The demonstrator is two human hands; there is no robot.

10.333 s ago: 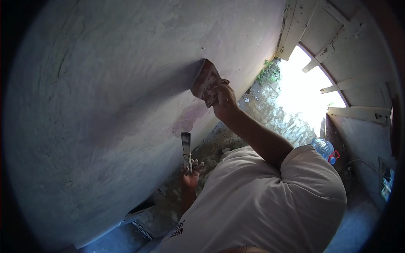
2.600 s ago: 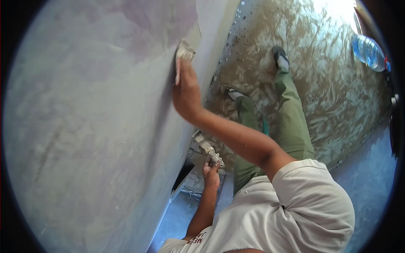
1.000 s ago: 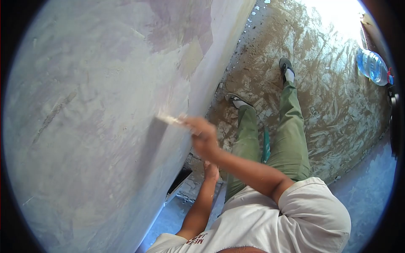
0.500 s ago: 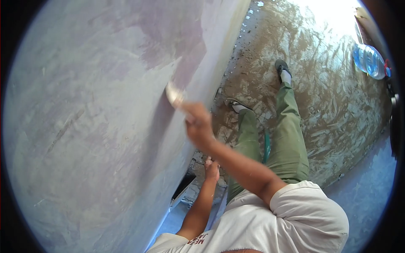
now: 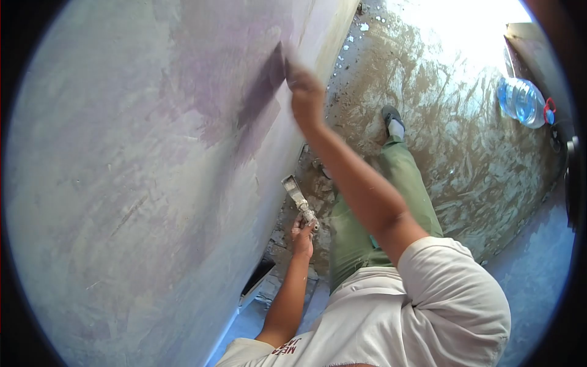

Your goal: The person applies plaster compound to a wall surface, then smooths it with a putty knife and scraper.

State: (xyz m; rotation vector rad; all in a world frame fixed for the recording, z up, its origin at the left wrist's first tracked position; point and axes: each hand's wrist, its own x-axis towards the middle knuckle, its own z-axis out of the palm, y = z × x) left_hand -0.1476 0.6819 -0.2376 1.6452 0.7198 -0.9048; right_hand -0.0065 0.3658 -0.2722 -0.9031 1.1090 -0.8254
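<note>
My right hand is closed around a putty knife, its blade seen nearly edge-on at the upper part of the wall; motion blurs the hand, and the handle is hidden in the fist. The wall has pale, smeared filler over a purplish patch, and the arm's dark shadow falls across it. Lower down, close to the wall's foot, my left hand grips a second putty knife caked with whitish filler, its blade pointing up and away from me.
A clear blue water bottle with a red handle lies at the right. The brown floor is smeared with white, and crumbs lie along the wall. A dark-edged object is by the wall, near my left forearm.
My right hand has moved up and farther along the wall with its putty knife. The left hand's putty knife, hidden behind my right arm before, now shows. My view has shifted slightly.
</note>
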